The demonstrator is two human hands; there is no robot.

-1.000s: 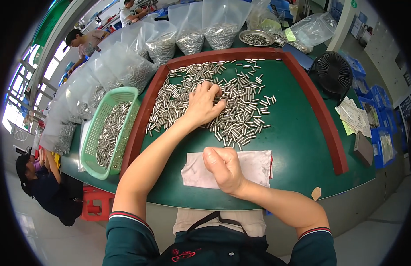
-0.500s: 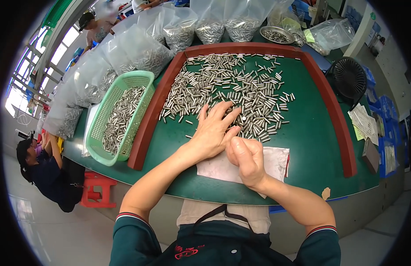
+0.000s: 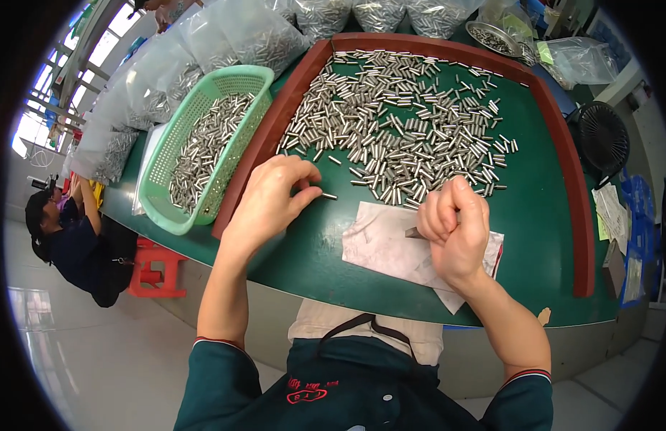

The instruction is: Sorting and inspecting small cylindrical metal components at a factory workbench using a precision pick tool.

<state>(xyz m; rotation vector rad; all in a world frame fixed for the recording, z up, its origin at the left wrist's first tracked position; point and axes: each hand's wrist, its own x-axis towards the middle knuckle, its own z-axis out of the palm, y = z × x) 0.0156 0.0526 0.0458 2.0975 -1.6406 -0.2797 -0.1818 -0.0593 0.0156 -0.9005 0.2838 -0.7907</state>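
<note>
At the near edge of the green tabletop [image 3: 541, 194], a pale, stained cloth [image 3: 379, 244] lies creased, with a strip of red along its right side. The right hand [image 3: 458, 233] is over the cloth, its fingers curled tightly into a fist with the thumb uppermost. A small dark grey piece [image 3: 413, 233] shows at the lower left of that fist; I cannot tell whether it is gripped or lies on the cloth. A tan scrap [image 3: 545, 314] sits at the table edge, to the right.

The left hand [image 3: 272, 194] is left of the cloth, fingers bent and thumb and forefinger set narrowly apart. One loose steel pin [image 3: 330, 196] lies at the thumb tip; whether it is pinched cannot be told.

Beyond both hands, many short steel pins [image 3: 419, 136] spread in a loose layer, inside a dark red three-sided frame [image 3: 579, 215]. Left of the frame stands a light green perforated basket [image 3: 164, 215] holding more pins, and to the right a black fan [image 3: 604, 136].

Farther left, a seated co-worker [image 3: 77, 248] is beside a red stool [image 3: 157, 269]. Clear plastic bags [image 3: 254, 43] of pins line the far side, with a round metal dish [image 3: 491, 36] near the frame's far right corner.
</note>
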